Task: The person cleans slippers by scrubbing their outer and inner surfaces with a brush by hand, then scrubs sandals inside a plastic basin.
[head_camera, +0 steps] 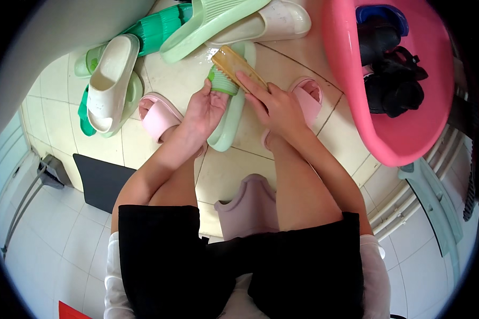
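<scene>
A pale green slide sandal with a brighter green ribbed strap lies on the tiled floor between my feet. My left hand grips its strap from the near side, fingers tucked under the strap and thumb on top. In my right hand is a scrubbing brush with a yellowish back. Its bristles face down against the strap. Wet, shiny spots show on the floor just beyond the brush.
White slides, green slides and a large pale green slide lie piled beyond. On the right, a pink tub holds black shoes. A mauve plastic stool shows between my legs. Pink slides are on my feet.
</scene>
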A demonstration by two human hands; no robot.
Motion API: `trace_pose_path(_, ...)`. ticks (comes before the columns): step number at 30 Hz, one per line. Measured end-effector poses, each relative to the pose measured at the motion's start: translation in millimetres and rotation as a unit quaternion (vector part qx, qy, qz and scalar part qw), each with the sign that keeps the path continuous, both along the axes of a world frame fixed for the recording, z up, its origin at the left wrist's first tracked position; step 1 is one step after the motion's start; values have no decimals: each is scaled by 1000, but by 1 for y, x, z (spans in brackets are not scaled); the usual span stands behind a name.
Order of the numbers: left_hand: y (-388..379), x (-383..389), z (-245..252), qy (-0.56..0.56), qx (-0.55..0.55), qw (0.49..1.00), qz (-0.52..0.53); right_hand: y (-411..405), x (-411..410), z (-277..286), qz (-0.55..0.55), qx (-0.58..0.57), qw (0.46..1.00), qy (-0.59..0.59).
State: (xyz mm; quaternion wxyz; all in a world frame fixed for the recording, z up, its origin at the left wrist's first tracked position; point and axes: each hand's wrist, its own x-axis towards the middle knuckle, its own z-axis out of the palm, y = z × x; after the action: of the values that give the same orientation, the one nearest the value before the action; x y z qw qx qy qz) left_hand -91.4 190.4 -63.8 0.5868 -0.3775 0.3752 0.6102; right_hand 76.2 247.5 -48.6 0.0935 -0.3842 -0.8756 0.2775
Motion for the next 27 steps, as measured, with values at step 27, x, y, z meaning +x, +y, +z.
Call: trace_pose_path(27, -21, -10, -61, 624, 51, 601, -496, 37, 54, -25, 168, -155, 966, -119)
